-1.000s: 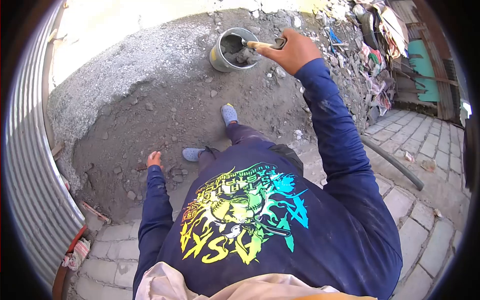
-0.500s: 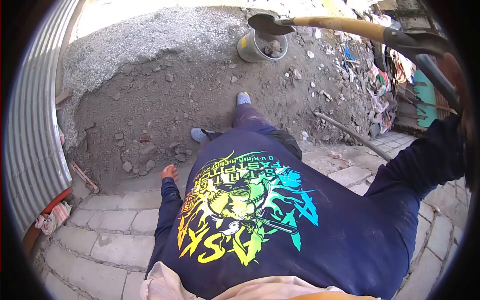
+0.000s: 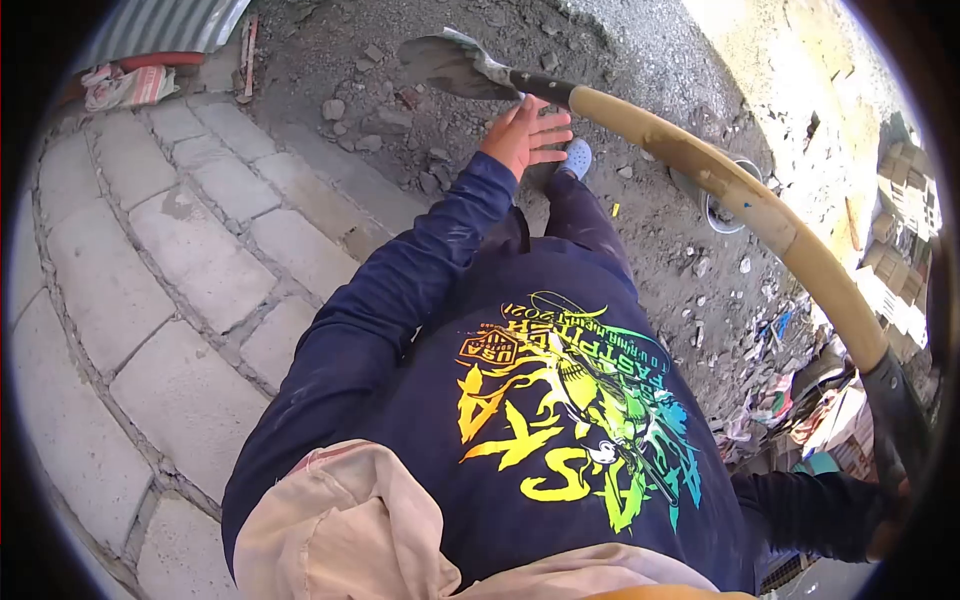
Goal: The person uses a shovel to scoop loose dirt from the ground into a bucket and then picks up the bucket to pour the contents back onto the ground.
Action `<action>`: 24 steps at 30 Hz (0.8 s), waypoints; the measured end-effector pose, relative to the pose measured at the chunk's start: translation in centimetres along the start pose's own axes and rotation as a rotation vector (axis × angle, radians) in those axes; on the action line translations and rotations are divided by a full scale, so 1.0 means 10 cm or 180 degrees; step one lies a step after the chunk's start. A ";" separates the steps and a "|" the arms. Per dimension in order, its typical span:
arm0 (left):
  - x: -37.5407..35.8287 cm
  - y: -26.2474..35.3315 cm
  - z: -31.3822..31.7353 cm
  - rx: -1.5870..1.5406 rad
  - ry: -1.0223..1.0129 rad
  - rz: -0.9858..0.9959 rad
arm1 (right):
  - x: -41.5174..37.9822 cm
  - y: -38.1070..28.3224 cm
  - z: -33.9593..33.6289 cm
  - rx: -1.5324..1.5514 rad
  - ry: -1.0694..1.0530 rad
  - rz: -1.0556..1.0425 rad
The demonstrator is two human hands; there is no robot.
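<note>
My left hand [image 3: 530, 137], palm up with fingers spread, is empty just below the neck of a shovel [image 3: 705, 165]. The shovel's metal blade is at the upper left, and its wooden shaft slants down to a dark grip end at the right. At the lower right edge, my right hand [image 3: 888, 528] is around the grip end; shadow hides most of its fingers. Behind the shaft, a bucket [image 3: 692, 188] stands on the ground, partly covered by it.
Grey paving blocks [image 3: 190, 390] lie at the left. Loose soil and stones [image 3: 375, 120] spread past my feet, with a gravel heap [image 3: 640, 50] farther off. Corrugated metal [image 3: 165, 30] is at the upper left, and scattered rubbish [image 3: 835, 405] at the right.
My view has turned left. The shovel blade has swung from above the bucket to the left over the soil. My left hand has risen close to the shovel's neck, fingers spread.
</note>
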State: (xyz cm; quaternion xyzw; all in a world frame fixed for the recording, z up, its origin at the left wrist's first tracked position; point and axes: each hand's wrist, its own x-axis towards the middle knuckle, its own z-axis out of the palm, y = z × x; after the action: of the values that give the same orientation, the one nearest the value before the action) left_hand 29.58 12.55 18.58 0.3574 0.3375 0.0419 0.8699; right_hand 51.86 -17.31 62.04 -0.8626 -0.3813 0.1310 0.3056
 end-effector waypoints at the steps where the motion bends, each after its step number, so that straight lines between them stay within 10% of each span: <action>1: -0.05 0.08 0.19 -0.1010 0.0241 0.0278 | 0.11 0.23 -0.04 0.0435 0.0126 0.0254; 5: 0.12 0.10 0.18 -0.3379 0.1320 0.1022 | 0.81 1.65 0.45 0.1841 -0.0167 0.1444; 10: 0.96 -1.04 -1.22 -0.2832 0.3220 0.0717 | 0.99 2.64 2.41 0.2239 -0.0696 0.2444; 24: 3.32 -2.48 -0.51 -0.3338 0.2404 -0.0779 | 1.31 3.16 2.93 0.0875 0.0950 0.3316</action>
State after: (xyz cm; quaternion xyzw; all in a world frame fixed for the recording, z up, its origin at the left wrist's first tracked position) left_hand 47.82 7.64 -18.68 -0.1941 0.5927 0.2241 0.7489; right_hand 65.58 -11.65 19.50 -0.8984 0.1633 0.1896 0.3608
